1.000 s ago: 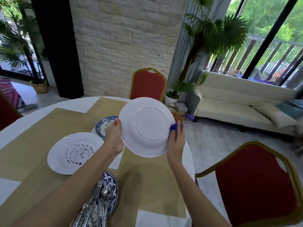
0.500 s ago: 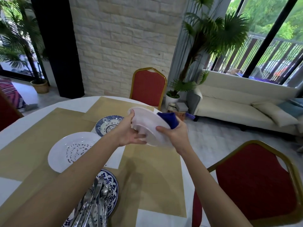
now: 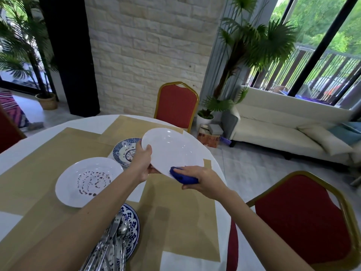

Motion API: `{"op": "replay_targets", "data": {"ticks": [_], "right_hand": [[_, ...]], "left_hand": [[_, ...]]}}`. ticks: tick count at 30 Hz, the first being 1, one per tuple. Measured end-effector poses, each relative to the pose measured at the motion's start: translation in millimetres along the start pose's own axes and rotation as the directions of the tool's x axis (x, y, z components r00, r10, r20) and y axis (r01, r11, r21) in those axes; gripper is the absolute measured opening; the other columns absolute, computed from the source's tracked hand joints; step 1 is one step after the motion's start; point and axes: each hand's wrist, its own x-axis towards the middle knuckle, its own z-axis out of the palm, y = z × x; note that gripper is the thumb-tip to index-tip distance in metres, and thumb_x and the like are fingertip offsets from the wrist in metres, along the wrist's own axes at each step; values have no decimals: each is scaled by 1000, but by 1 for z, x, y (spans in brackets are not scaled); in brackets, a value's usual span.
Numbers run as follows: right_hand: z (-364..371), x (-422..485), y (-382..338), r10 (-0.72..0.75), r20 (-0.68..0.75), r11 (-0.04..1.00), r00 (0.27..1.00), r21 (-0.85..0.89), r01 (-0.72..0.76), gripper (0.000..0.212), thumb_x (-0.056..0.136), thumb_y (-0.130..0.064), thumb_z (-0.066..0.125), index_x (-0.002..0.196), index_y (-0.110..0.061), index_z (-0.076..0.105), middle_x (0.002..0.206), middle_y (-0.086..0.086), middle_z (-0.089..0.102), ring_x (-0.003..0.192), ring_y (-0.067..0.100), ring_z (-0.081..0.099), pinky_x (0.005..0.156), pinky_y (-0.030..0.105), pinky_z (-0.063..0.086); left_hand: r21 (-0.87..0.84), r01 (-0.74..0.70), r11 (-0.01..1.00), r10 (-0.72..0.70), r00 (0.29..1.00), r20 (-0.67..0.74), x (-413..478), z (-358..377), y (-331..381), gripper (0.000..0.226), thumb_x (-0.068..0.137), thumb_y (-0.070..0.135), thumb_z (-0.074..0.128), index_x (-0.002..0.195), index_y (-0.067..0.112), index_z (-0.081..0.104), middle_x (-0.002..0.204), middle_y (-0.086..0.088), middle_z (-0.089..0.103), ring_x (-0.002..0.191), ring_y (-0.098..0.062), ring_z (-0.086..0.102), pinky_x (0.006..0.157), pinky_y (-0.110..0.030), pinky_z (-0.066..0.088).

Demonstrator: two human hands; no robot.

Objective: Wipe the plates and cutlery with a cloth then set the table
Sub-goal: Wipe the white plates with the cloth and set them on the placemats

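I hold a plain white plate (image 3: 172,149) tilted above the round table (image 3: 11,153), its upper face toward me. My left hand (image 3: 142,161) grips its left rim. My right hand (image 3: 201,179) presses a blue cloth (image 3: 182,176) against the plate's near edge. On the table lie a white plate with dark red dots (image 3: 88,180), a small blue patterned plate (image 3: 126,151) behind it, and a blue patterned plate (image 3: 130,229) near me carrying several pieces of cutlery (image 3: 115,245).
Tan placemats (image 3: 181,227) cover much of the white table. A red chair (image 3: 176,106) stands at the far side, another red chair (image 3: 304,222) at my right. A white sofa (image 3: 283,130) and potted palms sit beyond.
The white plate has been turned from its underside, through edge-on, to its upper face toward me. The cloth moved from the plate's right rim to its near edge.
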Motion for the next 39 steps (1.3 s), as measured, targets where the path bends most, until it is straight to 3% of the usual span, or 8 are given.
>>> {"op": "replay_targets", "data": {"ticks": [7, 12, 18, 22, 26, 31, 34, 39], "right_hand": [[-23, 21, 56, 321, 24, 829, 947, -491, -269, 60, 101, -52, 27, 153, -36, 4, 162, -9, 5, 149, 22, 2, 117, 49, 3], [-12, 50, 16, 249, -152, 897, 957, -337, -287, 64, 101, -48, 29, 153, -32, -4, 162, -7, -5, 149, 22, -6, 117, 51, 3], [9, 26, -5, 1, 121, 997, 993, -73, 8, 56, 102, -40, 34, 151, -43, 7, 159, -21, 7, 148, 7, -1, 115, 37, 2], [0, 7, 37, 53, 145, 957, 988, -290, -9, 54, 102, -41, 34, 151, -42, 10, 159, -19, 12, 148, 11, 2, 117, 40, -1], [-1, 21, 58, 297, -45, 816, 954, -507, -278, 60, 101, -51, 23, 151, -38, -7, 162, -9, -5, 149, 21, -7, 116, 53, -3], [-10, 53, 26, 185, -301, 872, 935, -389, -297, 62, 101, -46, 36, 153, -34, 6, 161, -2, 11, 145, 27, 13, 114, 49, 20], [-28, 61, 34, 299, -356, 897, 885, -212, -388, 57, 99, -47, 41, 150, -36, 20, 144, 2, 40, 123, 28, 43, 93, 41, 43], [-34, 42, 51, 640, -186, 755, 746, 334, -564, 34, 97, -45, 48, 123, -24, 51, 103, -2, 61, 96, 24, 60, 80, 33, 44]], "left_hand": [[177, -77, 981, 41, 979, 198, -11, 2, 0, 36, 104, 35, 26, 138, 45, 27, 124, 5, 52, 93, -19, 59, 58, -39, 55], [195, -23, 981, -41, 947, 318, -19, 16, -6, 21, 103, 39, 27, 103, 54, 42, 116, 9, 60, 90, -18, 63, 59, -35, 52], [95, -97, 991, 74, 973, 220, -3, -4, 0, 26, 103, 38, 28, 123, 52, 36, 128, 4, 57, 102, -23, 62, 72, -50, 55], [179, -168, 969, 132, 971, 201, -1, -22, 5, 31, 101, 43, 30, 131, 51, 35, 125, 9, 56, 104, -23, 61, 71, -54, 56], [229, -122, 966, 51, 955, 292, -5, -16, -7, 36, 101, 44, 30, 136, 49, 34, 127, 6, 57, 102, -25, 62, 61, -46, 57], [240, -41, 970, -50, 932, 359, -15, 1, -13, 23, 101, 40, 32, 96, 61, 41, 109, 11, 64, 90, -18, 64, 62, -40, 56], [235, -42, 971, -48, 930, 365, -14, 0, -15, 24, 102, 38, 33, 100, 60, 42, 110, 13, 63, 96, -20, 62, 81, -51, 51], [186, -84, 979, 25, 955, 297, -12, -8, -24, 31, 101, 40, 35, 127, 56, 39, 125, 11, 59, 106, -24, 61, 74, -51, 54]]}}
